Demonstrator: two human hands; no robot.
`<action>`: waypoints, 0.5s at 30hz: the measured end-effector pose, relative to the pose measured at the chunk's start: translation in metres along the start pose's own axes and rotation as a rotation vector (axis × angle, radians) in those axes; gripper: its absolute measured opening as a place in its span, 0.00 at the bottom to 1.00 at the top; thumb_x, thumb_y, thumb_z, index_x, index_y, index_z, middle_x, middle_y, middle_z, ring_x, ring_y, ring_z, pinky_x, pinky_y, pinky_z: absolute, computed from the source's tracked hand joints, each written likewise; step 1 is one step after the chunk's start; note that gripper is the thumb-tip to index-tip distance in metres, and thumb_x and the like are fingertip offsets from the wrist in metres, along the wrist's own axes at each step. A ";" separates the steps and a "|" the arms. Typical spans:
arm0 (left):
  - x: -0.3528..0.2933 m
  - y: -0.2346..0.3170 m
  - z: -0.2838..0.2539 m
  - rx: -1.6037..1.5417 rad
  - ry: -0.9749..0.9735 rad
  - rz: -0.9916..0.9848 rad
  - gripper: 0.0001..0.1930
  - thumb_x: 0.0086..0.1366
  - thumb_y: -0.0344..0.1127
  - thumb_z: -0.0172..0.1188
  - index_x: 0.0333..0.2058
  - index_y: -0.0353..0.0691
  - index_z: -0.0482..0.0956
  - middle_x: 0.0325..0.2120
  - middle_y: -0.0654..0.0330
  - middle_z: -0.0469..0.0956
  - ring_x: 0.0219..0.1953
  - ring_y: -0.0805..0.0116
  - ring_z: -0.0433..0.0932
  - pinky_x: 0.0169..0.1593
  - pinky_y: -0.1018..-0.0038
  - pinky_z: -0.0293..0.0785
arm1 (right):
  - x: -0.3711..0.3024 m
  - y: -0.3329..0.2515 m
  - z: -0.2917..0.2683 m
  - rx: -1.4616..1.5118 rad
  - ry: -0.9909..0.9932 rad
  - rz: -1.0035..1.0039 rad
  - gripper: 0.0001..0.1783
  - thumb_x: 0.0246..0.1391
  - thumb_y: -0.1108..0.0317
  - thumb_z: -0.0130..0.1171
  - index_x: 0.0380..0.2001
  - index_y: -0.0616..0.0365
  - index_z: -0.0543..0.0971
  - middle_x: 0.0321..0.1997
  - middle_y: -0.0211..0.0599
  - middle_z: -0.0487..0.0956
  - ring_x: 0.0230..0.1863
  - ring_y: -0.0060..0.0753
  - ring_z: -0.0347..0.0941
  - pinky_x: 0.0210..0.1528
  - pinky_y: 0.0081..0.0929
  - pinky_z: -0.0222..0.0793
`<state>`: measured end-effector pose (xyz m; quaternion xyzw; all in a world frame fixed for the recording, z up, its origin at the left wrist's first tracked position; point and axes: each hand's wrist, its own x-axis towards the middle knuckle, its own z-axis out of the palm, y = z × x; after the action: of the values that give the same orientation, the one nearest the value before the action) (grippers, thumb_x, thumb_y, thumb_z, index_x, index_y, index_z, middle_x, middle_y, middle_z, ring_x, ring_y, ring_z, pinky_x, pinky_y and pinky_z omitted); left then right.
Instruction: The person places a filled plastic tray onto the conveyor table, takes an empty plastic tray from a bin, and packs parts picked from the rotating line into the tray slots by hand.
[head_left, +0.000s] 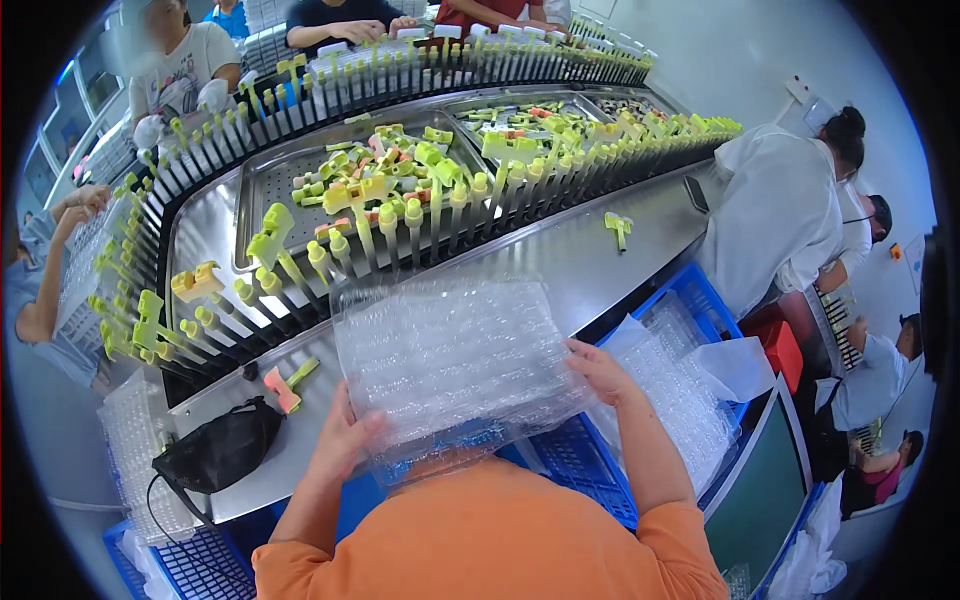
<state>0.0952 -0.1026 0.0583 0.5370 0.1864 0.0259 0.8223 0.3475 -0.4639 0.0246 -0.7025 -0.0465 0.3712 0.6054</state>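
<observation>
A clear moulded plastic tray [455, 350] is held up in front of me, above the near edge of the metal bench; I cannot tell whether it is one tray or several nested. My left hand [348, 432] grips its lower left corner, thumb on the face. At the right edge, my right hand [600, 370] is closed on the same tray. Left of it, a pink and green plastic piece [290, 388] and a black pouch [220, 443] lie on the bench. Just beyond the tray stands a row of upright pegs with yellow-green tips [388, 218].
Perforated metal trays [268, 190] hold loose green, yellow and pink pieces. One green piece [619, 230] and a dark flat object [696, 194] lie on the bench [560, 262]. At my right, a blue crate [712, 300] holds more clear trays [665, 385]. Other people work around the bench.
</observation>
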 end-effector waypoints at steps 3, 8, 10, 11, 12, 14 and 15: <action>-0.013 0.011 0.004 -0.093 -0.106 0.059 0.51 0.55 0.42 0.69 0.68 0.44 0.41 0.60 0.52 0.61 0.60 0.55 0.63 0.53 0.54 0.71 | -0.026 -0.038 0.003 0.035 -0.011 0.029 0.32 0.57 0.68 0.60 0.64 0.61 0.64 0.56 0.34 0.75 0.54 0.26 0.70 0.56 0.26 0.66; -0.014 0.004 0.033 -0.222 -0.189 -0.200 0.54 0.55 0.42 0.69 0.68 0.51 0.35 0.62 0.52 0.58 0.61 0.52 0.62 0.46 0.50 0.75 | -0.042 -0.044 -0.029 -0.009 0.085 -0.155 0.31 0.56 0.67 0.61 0.62 0.59 0.67 0.54 0.32 0.76 0.50 0.24 0.72 0.52 0.25 0.68; -0.015 0.000 0.033 -0.211 -0.247 -0.297 0.54 0.55 0.43 0.69 0.68 0.52 0.34 0.63 0.52 0.57 0.61 0.52 0.62 0.43 0.51 0.77 | -0.041 -0.050 -0.027 -0.075 0.105 -0.175 0.32 0.56 0.66 0.61 0.63 0.59 0.66 0.50 0.31 0.77 0.46 0.23 0.73 0.51 0.25 0.68; -0.016 -0.007 0.026 -0.188 -0.204 -0.194 0.54 0.55 0.41 0.69 0.68 0.51 0.34 0.61 0.51 0.60 0.59 0.52 0.65 0.39 0.55 0.78 | -0.037 -0.048 -0.024 -0.076 0.117 -0.182 0.32 0.56 0.66 0.61 0.63 0.59 0.66 0.50 0.31 0.77 0.46 0.23 0.73 0.51 0.25 0.68; -0.015 -0.013 0.019 -0.165 -0.160 -0.090 0.53 0.56 0.40 0.68 0.68 0.51 0.35 0.59 0.51 0.62 0.57 0.53 0.67 0.36 0.59 0.80 | -0.024 -0.041 -0.019 -0.131 0.099 -0.191 0.31 0.56 0.66 0.61 0.62 0.59 0.67 0.47 0.30 0.77 0.45 0.23 0.72 0.50 0.24 0.67; -0.012 -0.018 0.007 -0.048 -0.077 -0.087 0.52 0.56 0.38 0.67 0.68 0.49 0.36 0.55 0.51 0.67 0.52 0.55 0.72 0.35 0.63 0.80 | 0.005 -0.028 -0.006 -0.223 0.091 -0.203 0.32 0.56 0.64 0.61 0.62 0.59 0.67 0.42 0.30 0.75 0.42 0.23 0.70 0.49 0.24 0.67; -0.007 -0.022 0.000 0.069 0.010 -0.087 0.51 0.57 0.37 0.67 0.68 0.48 0.37 0.51 0.51 0.71 0.47 0.57 0.76 0.34 0.66 0.80 | 0.020 -0.020 -0.001 -0.257 0.112 -0.208 0.33 0.55 0.62 0.62 0.62 0.59 0.67 0.40 0.30 0.74 0.41 0.23 0.69 0.47 0.25 0.68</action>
<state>0.0856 -0.1137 0.0409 0.5562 0.2143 -0.0136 0.8028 0.3700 -0.4491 0.0331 -0.7852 -0.1322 0.2577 0.5473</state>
